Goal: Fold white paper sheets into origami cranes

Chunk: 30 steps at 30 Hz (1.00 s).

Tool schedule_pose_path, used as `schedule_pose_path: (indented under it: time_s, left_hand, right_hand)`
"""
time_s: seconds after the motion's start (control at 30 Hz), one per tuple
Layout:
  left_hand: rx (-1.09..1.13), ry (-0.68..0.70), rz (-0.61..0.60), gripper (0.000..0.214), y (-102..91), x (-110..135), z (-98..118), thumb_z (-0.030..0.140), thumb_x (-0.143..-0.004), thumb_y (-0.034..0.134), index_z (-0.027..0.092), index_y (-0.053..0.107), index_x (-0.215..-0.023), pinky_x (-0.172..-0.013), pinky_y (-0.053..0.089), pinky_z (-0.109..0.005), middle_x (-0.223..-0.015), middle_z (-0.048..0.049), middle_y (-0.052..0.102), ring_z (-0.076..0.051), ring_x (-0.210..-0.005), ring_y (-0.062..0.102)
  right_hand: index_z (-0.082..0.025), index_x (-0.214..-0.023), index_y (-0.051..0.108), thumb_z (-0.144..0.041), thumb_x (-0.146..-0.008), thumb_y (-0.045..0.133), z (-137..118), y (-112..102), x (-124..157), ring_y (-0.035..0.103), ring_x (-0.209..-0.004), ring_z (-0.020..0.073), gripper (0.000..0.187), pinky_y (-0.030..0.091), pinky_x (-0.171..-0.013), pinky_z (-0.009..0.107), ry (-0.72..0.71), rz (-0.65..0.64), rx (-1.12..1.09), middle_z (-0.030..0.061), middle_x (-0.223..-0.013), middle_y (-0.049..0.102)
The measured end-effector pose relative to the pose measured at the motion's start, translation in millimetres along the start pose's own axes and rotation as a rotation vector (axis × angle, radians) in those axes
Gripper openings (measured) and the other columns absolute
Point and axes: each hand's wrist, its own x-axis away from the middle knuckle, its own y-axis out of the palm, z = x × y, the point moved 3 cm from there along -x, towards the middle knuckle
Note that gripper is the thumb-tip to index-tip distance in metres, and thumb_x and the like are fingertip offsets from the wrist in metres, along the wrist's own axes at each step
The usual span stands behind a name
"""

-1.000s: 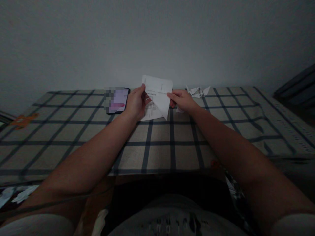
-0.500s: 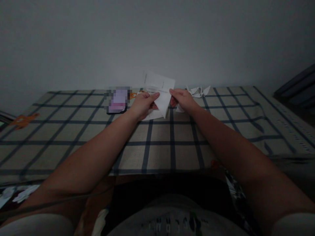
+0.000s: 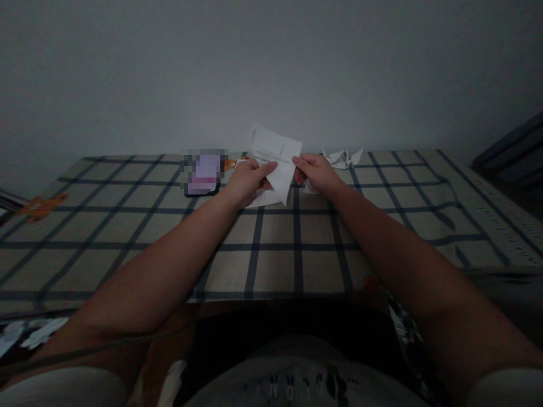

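Observation:
A white printed sheet of paper (image 3: 278,161) is held up over the far middle of the checked tablecloth (image 3: 271,249), partly folded into a point at its lower edge. My left hand (image 3: 246,182) pinches its left side with thumb and fingers. On the right edge my right hand (image 3: 316,172) is closed on the same sheet. Another flat white sheet (image 3: 263,198) lies on the cloth under my left hand.
A phone (image 3: 204,174) with a lit screen lies left of my hands. Small folded white paper shapes (image 3: 343,158) sit at the far right by the wall. An orange shape (image 3: 40,206) lies at the left edge. A dark object (image 3: 509,152) stands at the right.
My left hand moved from the sheet's upper left corner down to its middle left edge. The paper rose and tilted slightly, folding more along the diagonal.

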Motion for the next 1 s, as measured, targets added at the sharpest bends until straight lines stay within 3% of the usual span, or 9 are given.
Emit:
schedule_pose_path:
  time_s: [0.17, 0.57, 0.63, 0.8, 1.0]
  left_hand:
    - [-0.004, 0.013, 0.016, 0.033, -1.9, -2, -2, 0.039, -0.072, 0.094, 0.014, 0.075, -0.085, -0.059, 0.059, -0.025, -0.084, -0.0076, 0.082, -0.015, -0.065, 0.072]
    - [-0.007, 0.04, 0.053, 0.032, -1.2, 0, 1, 0.036, -0.074, 0.093, 0.014, 0.072, -0.083, -0.057, 0.059, -0.024, -0.078, -0.0053, 0.079, -0.014, -0.061, 0.071]
    - [-0.004, 0.035, 0.04, 0.031, -1.9, -1, -1, 0.036, -0.074, 0.093, 0.014, 0.074, -0.086, -0.058, 0.06, -0.025, -0.082, -0.0068, 0.08, -0.015, -0.064, 0.072]
    - [-0.021, 0.025, 0.027, 0.028, -2.7, -3, -5, 0.035, -0.077, 0.09, 0.014, 0.073, -0.087, -0.061, 0.06, -0.026, -0.081, -0.0071, 0.08, -0.016, -0.065, 0.073]
    - [-0.005, -0.015, 0.023, 0.025, -1.7, -2, -3, 0.035, -0.081, 0.086, 0.016, 0.072, -0.089, -0.059, 0.06, -0.024, -0.085, -0.0061, 0.081, -0.016, -0.068, 0.074]
  right_hand:
    - [-0.018, -0.065, 0.056, -0.026, -0.111, 0.055, 5, 2, -2, 0.054, -0.048, 0.0062, 0.046, 0.043, -0.052, 0.018, 0.016, -0.019, -0.026, -0.0033, -0.054, 0.06]
    - [-0.019, -0.071, 0.059, -0.058, -0.106, 0.057, 9, 3, -5, 0.054, -0.045, 0.0083, 0.053, 0.046, -0.048, 0.019, 0.077, -0.035, -0.162, -0.0014, -0.054, 0.062]
    - [-0.018, -0.068, 0.058, -0.053, -0.107, 0.058, 9, 3, -4, 0.054, -0.045, 0.008, 0.052, 0.047, -0.049, 0.018, 0.081, -0.031, -0.152, -0.0014, -0.053, 0.062]
    - [-0.017, -0.064, 0.058, -0.019, -0.109, 0.055, -1, 7, 2, 0.053, -0.044, 0.0071, 0.045, 0.045, -0.048, 0.017, 0.127, -0.021, -0.101, -0.0032, -0.05, 0.059]
    - [-0.017, -0.064, 0.055, -0.014, -0.111, 0.05, -5, 10, 5, 0.053, -0.044, 0.0062, 0.047, 0.044, -0.048, 0.016, 0.157, -0.05, -0.091, -0.0039, -0.051, 0.058]
